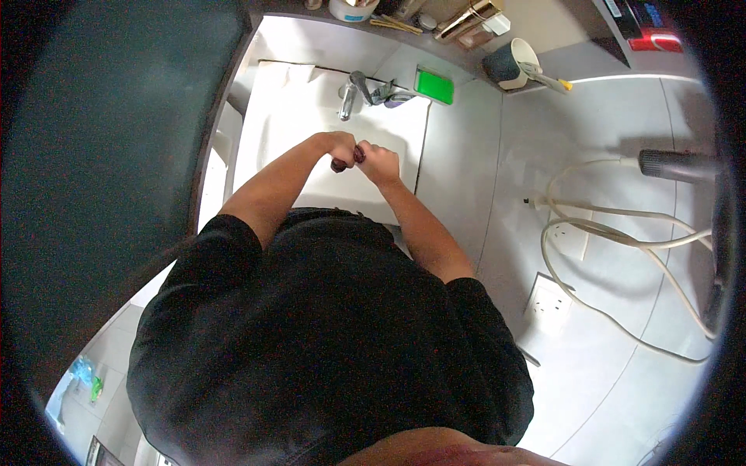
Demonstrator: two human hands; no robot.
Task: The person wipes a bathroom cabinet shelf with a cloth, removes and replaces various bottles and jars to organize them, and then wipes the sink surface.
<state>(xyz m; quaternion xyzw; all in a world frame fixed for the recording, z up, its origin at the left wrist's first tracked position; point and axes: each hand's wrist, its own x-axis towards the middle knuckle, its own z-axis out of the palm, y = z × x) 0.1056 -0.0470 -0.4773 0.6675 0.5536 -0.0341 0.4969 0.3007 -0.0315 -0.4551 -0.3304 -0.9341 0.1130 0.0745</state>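
Note:
Over the white sink (pixel 272 147), my left hand (pixel 340 146) and my right hand (pixel 380 163) are close together. Both are closed on a dark reddish-brown twisted cloth (pixel 358 154). A short end of it sticks out below my left hand; most of the rest is hidden in the fists. Its exact kind is too small to make out. Beyond my hands, at the back of the sink, stands a chrome faucet (pixel 347 101). No stream of water from it is visible.
A bright green rectangular item (pixel 434 86) sits at the sink's back right corner. Above is a shelf with toiletries and a dark cup (pixel 509 64) holding brushes. On the right, a hair dryer (pixel 676 165) and its looped cable (pixel 590 213) hang by wall sockets (pixel 549 304). A dark panel (pixel 132 155) stands left.

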